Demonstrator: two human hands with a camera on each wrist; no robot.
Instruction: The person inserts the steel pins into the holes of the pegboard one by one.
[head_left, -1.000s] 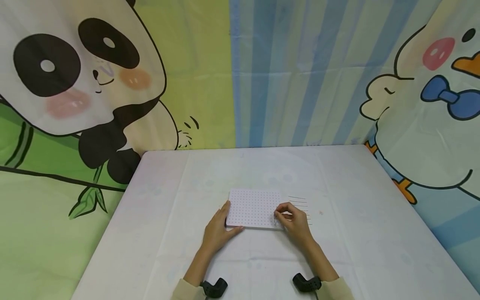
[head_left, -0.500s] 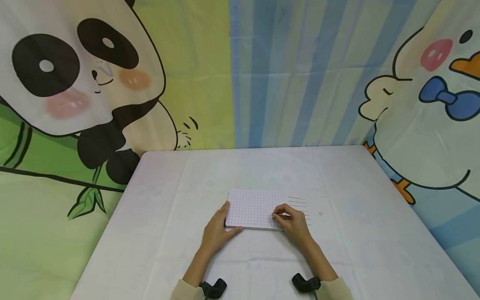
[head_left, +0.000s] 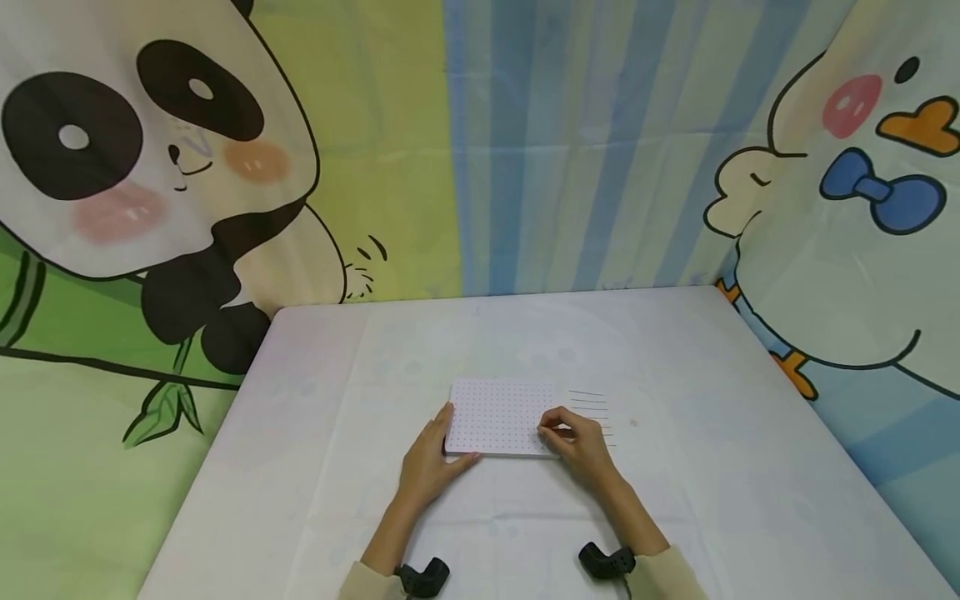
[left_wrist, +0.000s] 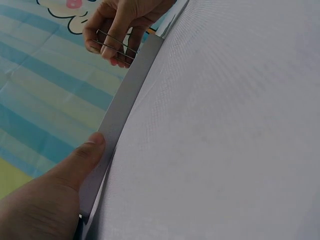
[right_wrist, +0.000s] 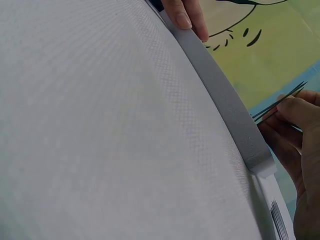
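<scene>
A white board point(head_left: 501, 417) covered in rows of small dots lies flat on the table. My left hand point(head_left: 429, 467) steadies its near left corner, the thumb point(left_wrist: 92, 152) along the front edge and the fingers, fairly straight, against the left side. Over the right end, my right hand point(head_left: 587, 446) pinches a thin dark rod between thumb and fingertips. Several such rods point(right_wrist: 276, 104) stand slanting from the board there, close to those fingertips; which one is pinched is hard to tell. Where the rod tips meet the board is hidden.
Several loose thin rods point(head_left: 588, 407) lie in a row on the white tablecloth point(head_left: 405, 358), just right of the board and partly behind my right hand. A printed cartoon curtain point(head_left: 555, 150) hangs beyond the table's far edge. Each wrist wears a black camera point(head_left: 606, 560).
My right fingertips have moved slightly left over the board's right end and lowered a little. The left hand keeps its place at the corner. The whole head view has shifted a little.
</scene>
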